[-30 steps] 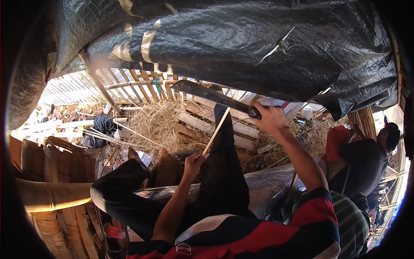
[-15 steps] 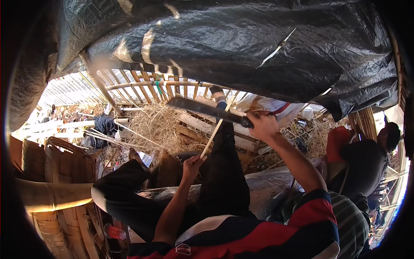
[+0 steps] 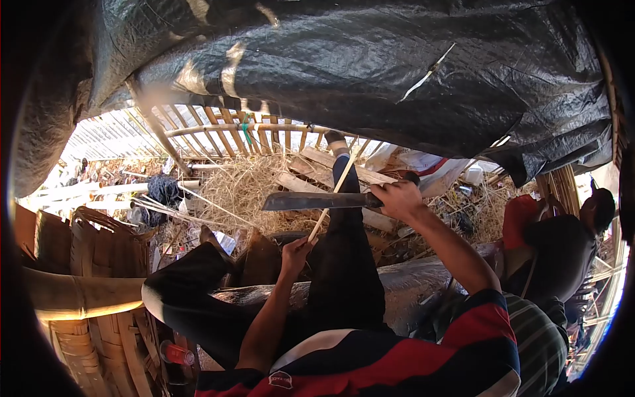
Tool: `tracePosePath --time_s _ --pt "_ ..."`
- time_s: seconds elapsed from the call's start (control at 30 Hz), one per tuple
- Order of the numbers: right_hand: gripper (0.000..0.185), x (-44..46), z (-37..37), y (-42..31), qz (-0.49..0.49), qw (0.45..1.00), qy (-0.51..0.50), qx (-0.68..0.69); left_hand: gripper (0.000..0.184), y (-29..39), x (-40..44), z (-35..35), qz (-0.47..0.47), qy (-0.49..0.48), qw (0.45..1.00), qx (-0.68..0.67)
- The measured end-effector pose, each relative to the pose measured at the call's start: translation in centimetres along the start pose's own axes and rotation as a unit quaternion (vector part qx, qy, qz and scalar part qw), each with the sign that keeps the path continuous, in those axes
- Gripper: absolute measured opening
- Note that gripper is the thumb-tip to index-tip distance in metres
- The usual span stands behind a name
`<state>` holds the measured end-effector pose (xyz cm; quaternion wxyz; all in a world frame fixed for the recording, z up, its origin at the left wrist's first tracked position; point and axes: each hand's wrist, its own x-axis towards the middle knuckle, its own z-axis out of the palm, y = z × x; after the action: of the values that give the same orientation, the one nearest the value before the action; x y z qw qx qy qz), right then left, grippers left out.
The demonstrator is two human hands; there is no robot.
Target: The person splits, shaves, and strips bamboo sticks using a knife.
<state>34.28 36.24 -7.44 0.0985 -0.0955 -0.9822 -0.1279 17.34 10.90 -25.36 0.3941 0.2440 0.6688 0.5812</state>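
Observation:
My left hand (image 3: 296, 257) is closed on the lower end of a thin pale bamboo strip (image 3: 343, 177), which slants up and away over my outstretched leg. My right hand (image 3: 399, 200) is wrapped around the dark handle of a machete (image 3: 311, 202). Its broad, dark blade points left and lies nearly level across the strip. Whether the edge touches the strip I cannot tell.
Straw-like shavings (image 3: 245, 188) and split bamboo pieces cover the ground ahead. A woven bamboo basket (image 3: 109, 248) stands at left, near a red-labelled plastic cup (image 3: 176, 352). A black tarp (image 3: 370, 73) hangs overhead. Another person (image 3: 559, 251) sits at right.
The machete blade has swung down towards me along the strip, from tilted to nearly level. My right hand has turned and dropped slightly; my left hand has stayed in place.

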Motion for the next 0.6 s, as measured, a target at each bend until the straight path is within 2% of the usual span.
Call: tracePosePath --time_s 0.07,0.1,0.13,0.2,0.23,0.33,0.37,0.43,0.47,0.53,0.6 --pt "0.040 0.3 -0.7 0.7 0.131 0.983 -0.124 -0.032 0.022 -0.8 -0.1 0.2 -0.005 0.005 0.999 -0.053" --pt "0.041 1.9 -3.7 0.8 0.264 0.944 -0.197 0.016 0.022 -0.5 -0.3 0.3 -0.010 0.006 0.998 -0.055" --pt "0.041 1.6 -3.3 0.9 0.262 0.944 -0.199 0.015 0.022 0.5 0.0 0.3 -0.016 -0.002 0.999 -0.040" --pt "0.040 1.0 -2.4 1.6 0.248 0.968 -0.033 0.039 0.023 1.0 0.6 0.5 -0.012 -0.011 1.000 -0.026" --pt "0.038 1.0 -2.6 0.7 0.252 0.965 -0.061 0.048 0.023 0.4 0.4 0.6 -0.002 -0.003 0.999 -0.037" --pt "0.036 -0.1 -1.7 -1.2 0.072 0.993 -0.090 0.014 0.023 0.0 0.3 0.3 -0.006 -0.006 0.999 -0.040" --pt "0.036 -0.3 -1.3 -1.1 0.072 0.993 -0.092 0.016 0.023 0.1 0.1 0.3 -0.016 -0.004 0.999 -0.038" --pt "0.037 0.5 -1.0 0.0 0.115 0.975 -0.192 -0.009 0.023 0.1 0.2 0.3 -0.016 0.006 1.000 -0.025" --pt "0.037 0.8 -1.1 0.9 0.112 0.974 -0.195 -0.007 0.023 0.0 -0.2 0.4 -0.020 0.016 1.000 -0.014" --pt "0.038 1.3 -2.0 2.6 0.252 0.967 -0.016 0.043 0.024 1.2 0.2 0.3 -0.029 -0.001 0.999 -0.018" --pt "0.036 1.6 -2.2 2.1 0.242 0.969 0.026 0.051 0.026 2.3 0.8 0.4 -0.022 -0.023 0.999 -0.021"
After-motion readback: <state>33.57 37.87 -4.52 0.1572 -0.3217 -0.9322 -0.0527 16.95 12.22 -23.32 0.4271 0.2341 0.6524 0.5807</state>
